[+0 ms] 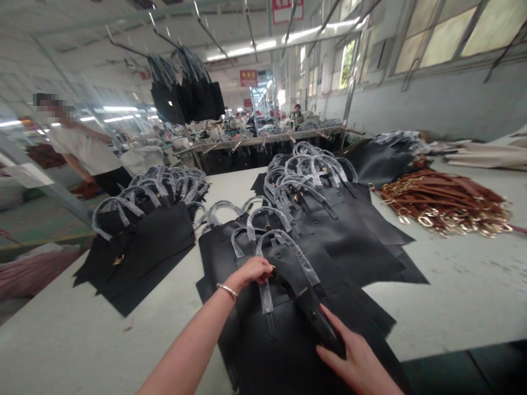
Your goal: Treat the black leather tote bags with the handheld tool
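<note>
Black leather bag panels (284, 323) lie stacked in front of me, with looped handles (307, 263) wrapped in clear plastic. My left hand (256, 270), with a bangle at its wrist, is closed in a pinch at a small gold metal fitting (272, 267) on the top panel, beside the handle. My right hand (349, 351) is wrapped round a black handheld tool (319, 321) with a thick rounded grip. The tool slants up and left over the panel, its front end close to my left fingers. Its exact kind is unclear against the black leather.
More black panels with wrapped handles (144, 236) lie at the left, others (341, 225) at the right. Brown straps with gold clips (448, 203) are heaped on the pale table (465, 291). Black bags (187, 99) hang overhead. A person (84, 145) stands beyond the left edge.
</note>
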`<state>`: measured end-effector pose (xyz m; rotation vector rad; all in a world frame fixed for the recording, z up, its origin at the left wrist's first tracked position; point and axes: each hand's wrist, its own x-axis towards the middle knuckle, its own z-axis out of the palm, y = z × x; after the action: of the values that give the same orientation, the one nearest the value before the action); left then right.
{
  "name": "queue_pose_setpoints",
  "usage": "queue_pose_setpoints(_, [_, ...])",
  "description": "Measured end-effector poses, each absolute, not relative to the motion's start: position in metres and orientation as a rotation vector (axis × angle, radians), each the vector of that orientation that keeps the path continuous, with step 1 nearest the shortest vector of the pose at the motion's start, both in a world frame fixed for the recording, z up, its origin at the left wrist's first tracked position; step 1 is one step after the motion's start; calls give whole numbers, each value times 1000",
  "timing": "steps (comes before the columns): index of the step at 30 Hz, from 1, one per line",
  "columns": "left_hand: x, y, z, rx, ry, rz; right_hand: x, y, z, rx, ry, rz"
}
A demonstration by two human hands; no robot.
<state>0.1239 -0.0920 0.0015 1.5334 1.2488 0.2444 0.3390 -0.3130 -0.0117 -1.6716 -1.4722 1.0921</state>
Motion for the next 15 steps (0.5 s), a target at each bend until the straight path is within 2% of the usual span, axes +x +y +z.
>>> queue_pose_setpoints(4, [118,-114,8,1316,1101,245,340,-313,-4,-1653,-1464,1091])
queue_pose_setpoints(15, [118,-186,-3,1071,1015,550,355,-315,28,-1603,-1348,1433])
